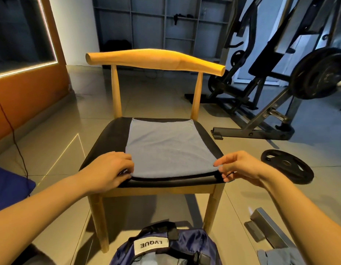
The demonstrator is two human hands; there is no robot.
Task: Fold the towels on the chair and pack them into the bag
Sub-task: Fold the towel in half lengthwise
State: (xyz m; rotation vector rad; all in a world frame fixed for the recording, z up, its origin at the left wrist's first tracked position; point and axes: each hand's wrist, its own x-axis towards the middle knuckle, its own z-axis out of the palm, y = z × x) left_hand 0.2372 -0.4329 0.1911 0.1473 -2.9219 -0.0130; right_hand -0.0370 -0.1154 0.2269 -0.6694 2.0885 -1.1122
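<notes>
Towel (169,148), pale blue, lay spread flat over the black seat of the wooden chair (156,59), and both hands held its near edge. The left hand (108,169) had its fingers curled down onto the near left corner, pinching the cloth where it met the seat's front edge. The right hand (240,167) pinched the near right corner, thumb on top and fingers tucked beneath, with that corner lifted slightly off the seat. Between the two grips the hem ran in a shallow curve along the front of the seat. Away from the grips the cloth stretched smooth toward the backrest, its far edge just short of the two back posts. Bare black seat showed outside each grip, more of it beyond the left hand than beyond the right.

Below the grips, nearer the person, the navy bag (185,245) stood on the tiled floor in front of the chair with its top open and a white label (151,244) facing up. Something pale blue showed inside it, though what it was could not be told. Outward from the right grip a black weight plate (287,166) lay flat on the floor. Past it stood a dark weight machine (280,73).
</notes>
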